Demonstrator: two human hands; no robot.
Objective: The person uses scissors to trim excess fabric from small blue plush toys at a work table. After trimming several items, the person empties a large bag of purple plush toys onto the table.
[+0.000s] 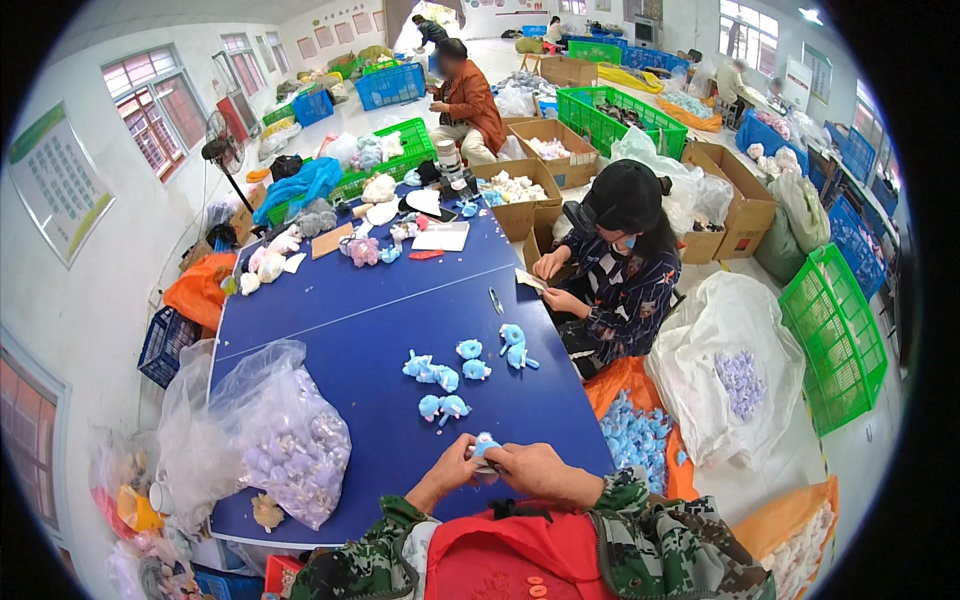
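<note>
Close to my body, at the near edge of the blue table, both hands meet around a small blue plush piece with a whitish part under it. My left hand pinches it from the left. From the right, the fingers of my right hand close on it; my fingertips are partly hidden. Just beyond my hands lies a pair of blue plush pieces. Farther off are a blue plush cluster, two round blue pieces and another blue plush piece.
A clear bag of lilac plush pieces sits on the table's left. At the right, a person in a dark cap handles a pale piece beside small scissors. An orange sack of blue pieces and a white sack stand right.
</note>
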